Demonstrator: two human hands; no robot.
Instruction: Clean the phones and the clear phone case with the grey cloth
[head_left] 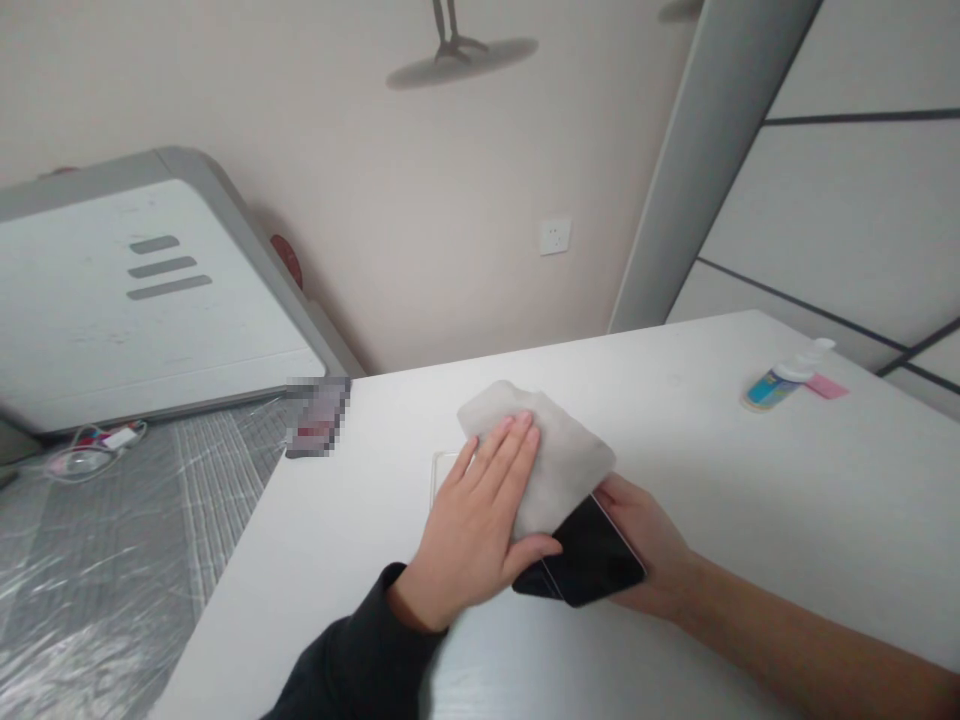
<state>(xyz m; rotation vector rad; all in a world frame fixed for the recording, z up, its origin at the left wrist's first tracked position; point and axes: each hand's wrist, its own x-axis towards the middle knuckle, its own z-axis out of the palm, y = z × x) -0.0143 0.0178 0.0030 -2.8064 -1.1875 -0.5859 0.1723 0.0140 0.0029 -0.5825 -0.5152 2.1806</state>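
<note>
My left hand point(474, 520) presses a light grey cloth point(551, 460) flat onto a black phone point(592, 560), fingers held together on top of the cloth and thumb against its lower edge. My right hand point(643, 545) cradles the phone from beneath and behind, fingers mostly hidden under it. The phone's near end shows dark and glossy; the cloth hides its far end. Both hands hover just above the white table point(750, 480).
A clear phone case point(445, 470) lies on the table behind my left hand. A small bottle point(776, 385) lies at the far right beside a pink card point(826, 387). A grey-white cabinet point(150, 290) stands at left, with plastic-covered floor below.
</note>
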